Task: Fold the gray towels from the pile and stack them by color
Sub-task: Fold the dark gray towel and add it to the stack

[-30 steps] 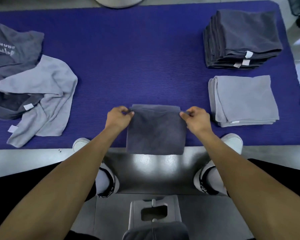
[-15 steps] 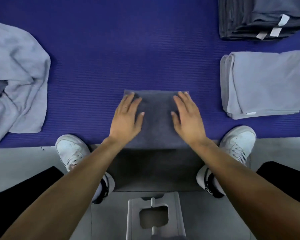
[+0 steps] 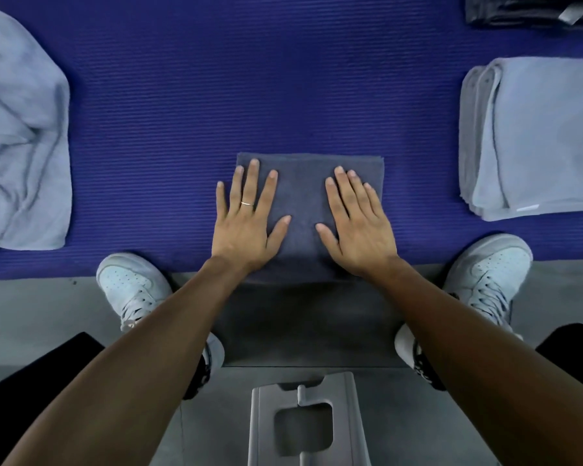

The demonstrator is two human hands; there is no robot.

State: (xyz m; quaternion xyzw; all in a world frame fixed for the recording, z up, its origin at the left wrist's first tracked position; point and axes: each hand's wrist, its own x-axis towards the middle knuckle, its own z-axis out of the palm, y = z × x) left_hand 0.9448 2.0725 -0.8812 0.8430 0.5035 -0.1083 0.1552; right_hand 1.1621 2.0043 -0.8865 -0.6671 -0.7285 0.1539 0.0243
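Observation:
A folded dark gray towel [image 3: 303, 196] lies at the near edge of the blue mat [image 3: 249, 79]. My left hand [image 3: 246, 223] rests flat on its left half, fingers spread. My right hand [image 3: 357, 223] lies flat on its right half. To the right sits a stack of folded light gray towels [image 3: 532, 136]. The dark gray stack [image 3: 525, 10] shows only at the top right corner. A crumpled light gray towel [image 3: 21, 146] of the unfolded pile lies at the left.
My two white shoes [image 3: 132, 290] [image 3: 485, 270] stand on the gray floor at the mat's near edge. A gray plastic piece with a cut-out [image 3: 308, 422] is at the bottom centre.
The dark towel, held up by its top corners a second ago, now lies on the mat. Both hands let go and press flat on it. The view has closed in on the mat.

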